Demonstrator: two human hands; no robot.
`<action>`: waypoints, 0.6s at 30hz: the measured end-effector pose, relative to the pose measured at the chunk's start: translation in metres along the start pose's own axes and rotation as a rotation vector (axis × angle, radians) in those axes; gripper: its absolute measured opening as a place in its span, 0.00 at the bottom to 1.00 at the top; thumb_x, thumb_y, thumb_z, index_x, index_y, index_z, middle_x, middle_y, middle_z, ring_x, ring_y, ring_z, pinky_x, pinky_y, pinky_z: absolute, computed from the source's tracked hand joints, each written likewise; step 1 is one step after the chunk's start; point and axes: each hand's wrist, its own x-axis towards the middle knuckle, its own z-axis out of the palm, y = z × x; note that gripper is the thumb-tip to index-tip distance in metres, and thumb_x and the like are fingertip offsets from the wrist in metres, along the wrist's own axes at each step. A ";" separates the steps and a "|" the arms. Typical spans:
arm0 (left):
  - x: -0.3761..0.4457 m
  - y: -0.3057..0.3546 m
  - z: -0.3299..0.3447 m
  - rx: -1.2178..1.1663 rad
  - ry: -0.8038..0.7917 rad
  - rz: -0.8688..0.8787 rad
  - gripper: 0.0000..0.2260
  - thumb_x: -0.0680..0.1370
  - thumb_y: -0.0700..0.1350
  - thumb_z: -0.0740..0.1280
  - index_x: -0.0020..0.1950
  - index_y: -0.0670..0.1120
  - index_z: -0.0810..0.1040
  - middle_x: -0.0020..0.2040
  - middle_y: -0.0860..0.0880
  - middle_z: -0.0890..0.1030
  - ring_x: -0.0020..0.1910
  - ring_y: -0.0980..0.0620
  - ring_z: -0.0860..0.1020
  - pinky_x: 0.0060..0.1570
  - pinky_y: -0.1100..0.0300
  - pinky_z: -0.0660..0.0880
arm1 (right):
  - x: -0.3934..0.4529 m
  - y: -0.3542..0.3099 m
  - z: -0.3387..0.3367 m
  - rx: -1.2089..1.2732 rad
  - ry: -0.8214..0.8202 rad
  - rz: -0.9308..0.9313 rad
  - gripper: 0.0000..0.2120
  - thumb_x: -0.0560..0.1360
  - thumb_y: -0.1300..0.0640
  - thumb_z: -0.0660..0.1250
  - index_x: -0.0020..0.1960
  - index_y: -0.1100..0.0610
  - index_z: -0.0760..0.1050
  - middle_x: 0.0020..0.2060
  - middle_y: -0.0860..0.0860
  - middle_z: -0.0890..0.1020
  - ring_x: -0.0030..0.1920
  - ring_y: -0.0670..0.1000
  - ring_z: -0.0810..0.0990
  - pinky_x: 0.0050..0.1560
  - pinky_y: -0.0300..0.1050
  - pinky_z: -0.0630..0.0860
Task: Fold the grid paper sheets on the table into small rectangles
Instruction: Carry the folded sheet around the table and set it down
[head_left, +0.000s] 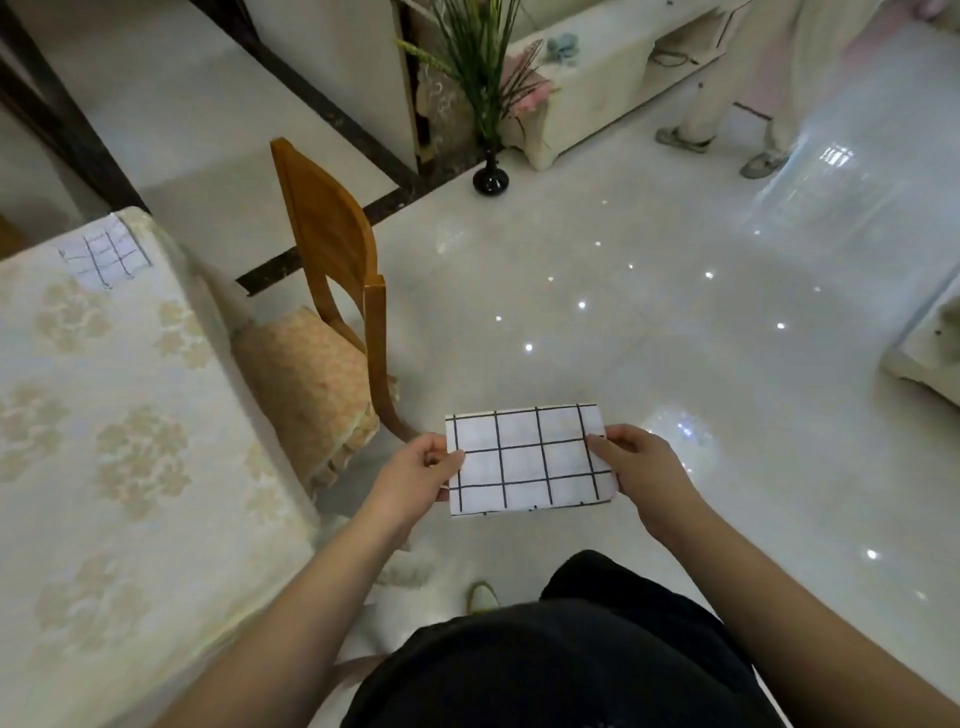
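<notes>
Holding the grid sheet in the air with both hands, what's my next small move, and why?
Probably bring the right hand toward the left hand to fold the sheet in half: each pinches a short edge, and it looks too big still.

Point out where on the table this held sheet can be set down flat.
The tablecloth lies bare from the near edge up to the small grid sheet at its far corner. The chair crowds the right edge. Both hands, left and right, pinch the held sheet.
</notes>
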 end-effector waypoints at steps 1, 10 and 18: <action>0.010 0.008 0.000 -0.011 0.012 0.002 0.07 0.79 0.42 0.67 0.51 0.38 0.78 0.46 0.35 0.82 0.41 0.47 0.79 0.36 0.61 0.78 | 0.014 -0.006 0.000 0.000 -0.016 0.006 0.05 0.77 0.60 0.67 0.43 0.55 0.81 0.38 0.51 0.85 0.38 0.49 0.82 0.40 0.43 0.77; 0.116 0.087 0.017 -0.064 0.166 -0.015 0.03 0.79 0.40 0.67 0.46 0.41 0.77 0.42 0.41 0.82 0.34 0.54 0.79 0.31 0.67 0.76 | 0.178 -0.069 -0.006 -0.028 -0.189 -0.029 0.04 0.76 0.58 0.68 0.44 0.56 0.82 0.40 0.53 0.86 0.43 0.54 0.83 0.46 0.50 0.79; 0.193 0.172 0.036 -0.057 0.310 -0.059 0.08 0.79 0.48 0.67 0.49 0.44 0.80 0.45 0.45 0.85 0.45 0.42 0.84 0.46 0.48 0.80 | 0.290 -0.146 -0.024 -0.057 -0.323 -0.049 0.05 0.77 0.60 0.67 0.45 0.60 0.81 0.40 0.55 0.85 0.41 0.52 0.83 0.43 0.47 0.79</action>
